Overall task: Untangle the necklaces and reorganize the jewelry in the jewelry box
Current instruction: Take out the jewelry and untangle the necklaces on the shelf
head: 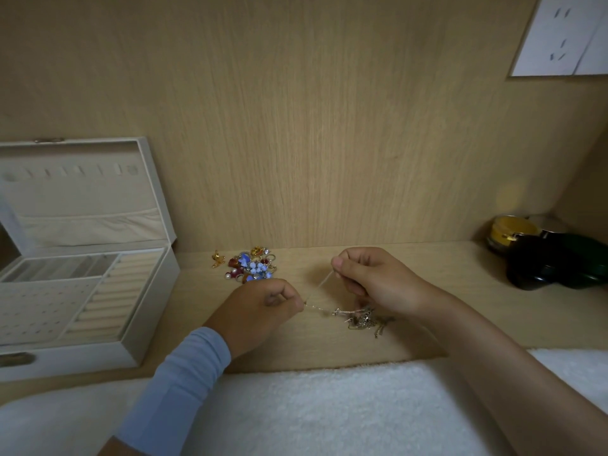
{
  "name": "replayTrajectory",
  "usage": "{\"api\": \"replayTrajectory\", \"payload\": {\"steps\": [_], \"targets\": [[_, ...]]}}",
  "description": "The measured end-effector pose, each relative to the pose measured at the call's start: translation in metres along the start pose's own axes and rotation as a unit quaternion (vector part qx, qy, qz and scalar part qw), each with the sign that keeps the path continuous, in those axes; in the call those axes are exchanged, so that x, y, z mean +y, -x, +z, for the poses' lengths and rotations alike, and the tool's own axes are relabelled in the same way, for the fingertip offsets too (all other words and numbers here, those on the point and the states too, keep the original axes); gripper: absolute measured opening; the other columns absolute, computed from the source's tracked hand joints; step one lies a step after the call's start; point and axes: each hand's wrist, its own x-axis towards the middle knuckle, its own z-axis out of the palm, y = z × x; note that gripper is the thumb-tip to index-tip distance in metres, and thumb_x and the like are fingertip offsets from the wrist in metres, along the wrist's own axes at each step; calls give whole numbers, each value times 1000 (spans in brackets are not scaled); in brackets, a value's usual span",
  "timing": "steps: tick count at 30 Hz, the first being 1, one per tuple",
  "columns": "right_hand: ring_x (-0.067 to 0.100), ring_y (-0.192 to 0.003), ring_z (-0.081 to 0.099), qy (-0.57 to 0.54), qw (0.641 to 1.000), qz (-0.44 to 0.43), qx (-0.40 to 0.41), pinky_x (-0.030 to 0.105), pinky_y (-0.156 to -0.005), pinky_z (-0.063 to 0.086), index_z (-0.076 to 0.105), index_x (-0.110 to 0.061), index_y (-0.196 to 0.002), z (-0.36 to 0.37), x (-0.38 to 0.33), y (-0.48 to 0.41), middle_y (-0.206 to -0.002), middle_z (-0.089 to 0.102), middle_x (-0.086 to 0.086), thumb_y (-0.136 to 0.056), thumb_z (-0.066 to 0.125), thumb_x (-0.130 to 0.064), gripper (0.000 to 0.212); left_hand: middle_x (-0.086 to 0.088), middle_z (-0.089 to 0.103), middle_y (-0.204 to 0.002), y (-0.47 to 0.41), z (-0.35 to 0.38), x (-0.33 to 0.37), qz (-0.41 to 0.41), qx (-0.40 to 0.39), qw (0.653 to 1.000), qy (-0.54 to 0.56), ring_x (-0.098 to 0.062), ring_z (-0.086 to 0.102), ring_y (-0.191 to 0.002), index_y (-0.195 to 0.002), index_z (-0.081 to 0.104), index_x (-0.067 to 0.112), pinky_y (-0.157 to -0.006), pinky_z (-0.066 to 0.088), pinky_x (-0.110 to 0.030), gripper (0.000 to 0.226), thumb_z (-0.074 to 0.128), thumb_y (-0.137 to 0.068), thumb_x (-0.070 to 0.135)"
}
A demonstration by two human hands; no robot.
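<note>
A tangle of thin gold and silver necklaces lies on the wooden shelf below my right hand. My left hand pinches one fine chain where it leaves the tangle. My right hand pinches a pale strand raised above the shelf, which runs down toward my left fingertips. The cream jewelry box stands open at the left, with its lid upright, ring rolls and a perforated earring panel inside. A heap of colourful earrings and rings lies between the box and my hands.
A white towel covers the near edge under my forearms. At the back right stand a yellow-lidded jar and a dark glossy object. A wooden back panel rises behind the shelf, with a white wall socket at top right.
</note>
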Motion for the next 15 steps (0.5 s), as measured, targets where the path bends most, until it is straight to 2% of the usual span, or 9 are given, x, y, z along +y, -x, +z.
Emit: {"api": "replayTrajectory", "payload": {"steps": [2, 5, 9, 12, 15], "targets": [[8, -45, 35, 20, 1000, -5, 4, 31, -53, 39, 62, -20, -71, 0, -2, 2, -52, 46, -6, -100, 56, -31, 31, 10, 72, -83, 0, 0, -1, 0, -2, 1000, -16, -5, 64, -81, -80, 71, 24, -76, 47, -17, 14, 63, -90, 28], [7, -48, 38, 55, 998, -19, -12, 20, -47, 34, 62, -21, -70, 0, -3, 5, -57, 51, -7, -99, 58, -30, 31, 11, 64, -65, 0, 3, 0, -17, -2, 1000, -20, -4, 57, -62, -77, 67, 21, -63, 46, -18, 17, 59, -92, 25], [6, -57, 44, 135, 990, -26, -10, 21, -56, 39, 63, -10, -75, 2, 5, 3, -62, 54, -7, -97, 62, -30, 29, 6, 65, -75, 2, 3, -2, -21, -13, 993, -116, -7, 59, -74, -80, 65, 23, -70, 46, -21, 18, 55, -93, 32], [1, -58, 47, 195, 980, -34, 6, 19, -60, 41, 65, -18, -76, 5, 11, 1, -62, 55, -15, -94, 65, -29, 22, 10, 59, -70, 5, -2, 0, -19, -4, 977, -211, -4, 55, -70, -76, 58, 27, -67, 43, -22, 21, 52, -93, 38], [-2, -68, 56, 251, 965, -62, 35, 15, -68, 44, 69, -24, -85, 11, 15, 1, -74, 65, -15, -93, 66, -24, 9, 10, 63, -76, 7, -4, 2, -20, 14, 958, -285, -6, 58, -75, -82, 59, 26, -70, 46, -25, 22, 48, -93, 41]]}}
